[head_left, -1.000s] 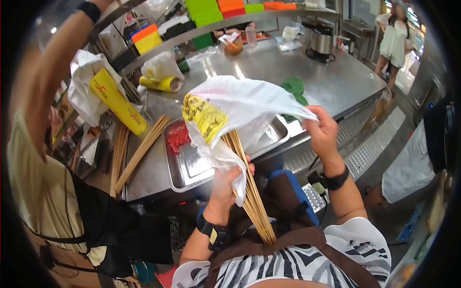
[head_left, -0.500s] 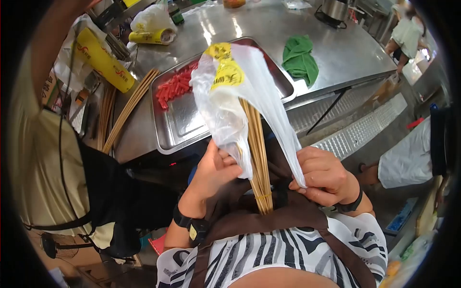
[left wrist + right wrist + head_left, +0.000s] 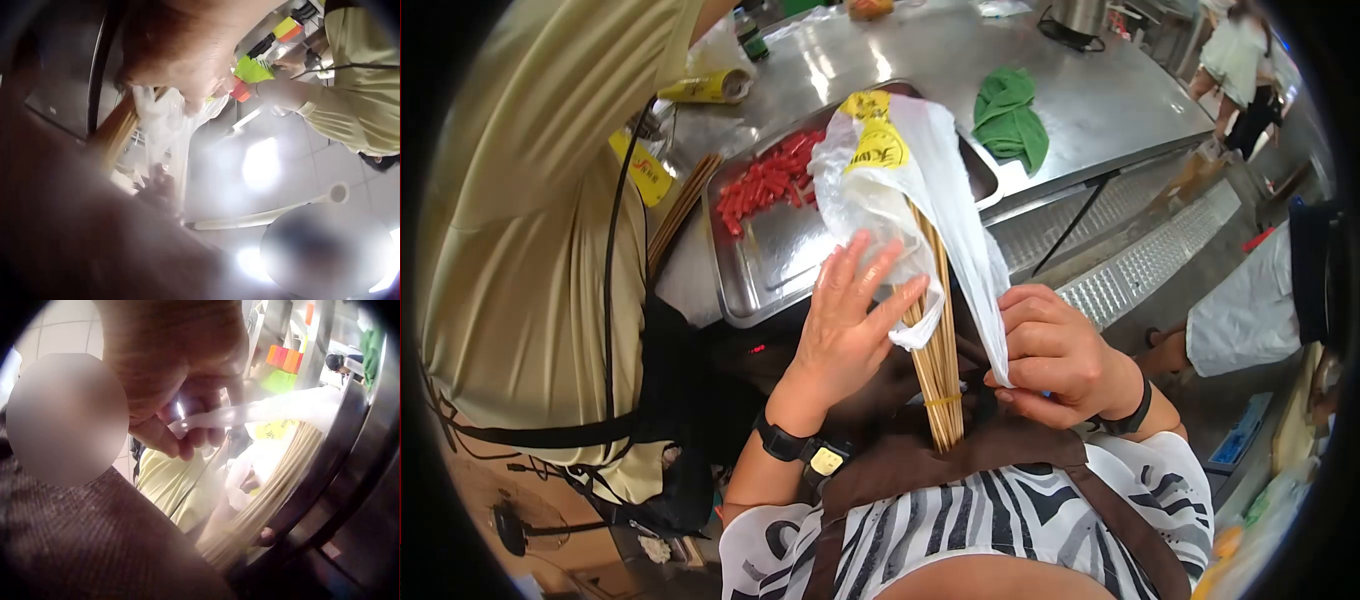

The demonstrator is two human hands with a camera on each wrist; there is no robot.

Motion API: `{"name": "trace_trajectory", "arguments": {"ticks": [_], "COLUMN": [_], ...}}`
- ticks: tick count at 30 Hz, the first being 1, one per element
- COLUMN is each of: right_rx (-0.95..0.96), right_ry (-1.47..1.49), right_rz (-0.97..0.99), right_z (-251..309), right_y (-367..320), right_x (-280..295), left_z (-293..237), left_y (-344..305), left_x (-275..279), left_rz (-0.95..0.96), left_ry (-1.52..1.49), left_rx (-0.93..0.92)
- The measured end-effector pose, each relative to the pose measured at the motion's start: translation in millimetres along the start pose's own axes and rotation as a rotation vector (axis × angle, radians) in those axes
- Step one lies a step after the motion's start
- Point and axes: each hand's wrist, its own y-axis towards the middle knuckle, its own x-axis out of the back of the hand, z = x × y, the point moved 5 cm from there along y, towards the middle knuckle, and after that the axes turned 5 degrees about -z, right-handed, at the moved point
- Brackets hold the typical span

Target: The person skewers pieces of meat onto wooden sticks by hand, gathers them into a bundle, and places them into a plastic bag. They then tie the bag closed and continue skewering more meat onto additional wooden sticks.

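A white plastic bag (image 3: 945, 190) with yellow print covers the upper part of a bundle of thin wooden skewers (image 3: 941, 375). Their lower ends stick out by the brown apron, bound with a yellow band. My left hand (image 3: 837, 330) lies against the bag's left side, fingers spread and fairly straight. On the other side, my right hand (image 3: 1060, 360) pinches a corner of the bag and draws it taut toward me. The right wrist view shows the stretched plastic (image 3: 250, 412) running from those fingers beside the skewers (image 3: 275, 481).
Behind the bag, a metal tray (image 3: 730, 295) holds red pieces (image 3: 770, 185) on the steel table (image 3: 910, 40). A green cloth (image 3: 1012, 120) lies to the right. More skewers (image 3: 685, 205) and a yellow roll (image 3: 640, 170) are at left, beside a person in a tan shirt (image 3: 550, 240).
My right hand came down and toward me with the bag's corner, then stayed low. My left hand's curled fingers have spread out over the bag. The person at left has leaned in closer.
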Motion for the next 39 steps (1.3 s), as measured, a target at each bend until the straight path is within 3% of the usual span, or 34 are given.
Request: {"name": "trace_trajectory", "arguments": {"ticks": [3, 13, 15, 18, 19, 20, 21, 22, 25, 26, 27, 29, 34, 37, 39], "right_rx": [-0.004, 0.057, 0.093, 0.173, 0.207, 0.259, 0.311, 0.311, 0.317, 0.331, 0.326, 0.330, 0.446, 0.405, 0.263], "right_ry": [-0.057, -0.252, -0.105, 0.015, 0.007, 0.014, 0.021, -0.012, -0.072, -0.081, -0.100, -0.099, -0.246, -0.158, -0.355], "right_rz": [-0.007, -0.067, 0.003, -0.044, -0.076, -0.094, -0.104, -0.137, -0.246, -0.294, -0.296, -0.269, -0.312, -0.389, -0.567], "right_z": [5, 15, 18, 19, 19, 22, 22, 23, 30, 34, 36, 37, 43, 35, 21], "right_y": [-1, -5, -7, -13, -17, -17, -18, -18, -3, 2, 3, 6, 17, 20, 14], "right_x": [9, 20, 17, 13, 9, 5, 2, 1, 7, 11, 12, 4, -5, 6, 19], "left_z": [-1, -14, -17, -26, -23, -18, -13, -21, -40, -19, -26, -44, -43, -38, -34], "left_y": [4, 5, 4, 3, -2, -9, -15, -1, 24, 8, 15, 21, 27, 29, 30], "left_x": [-7, 21, 23, 22, 20, 17, 17, 24, 22, 1, 2, 1, -3, -6, -8], "left_rz": [0.094, -0.077, -0.211, -0.374, -0.530, -0.548, -0.376, -0.345, -0.164, -0.176, -0.180, -0.075, -0.091, -0.107, -0.124], "left_ry": [-0.132, -0.463, -0.709, -0.778, -0.824, -0.987, -0.929, -0.749, -0.392, -0.205, -0.216, -0.118, -0.300, -0.431, -0.513], "left_rx": [-0.114, -0.139, -0.031, 0.245, 0.175, 0.481, 0.275, 0.171, -0.019, -0.250, -0.266, -0.470, -0.285, -0.136, -0.032]}}
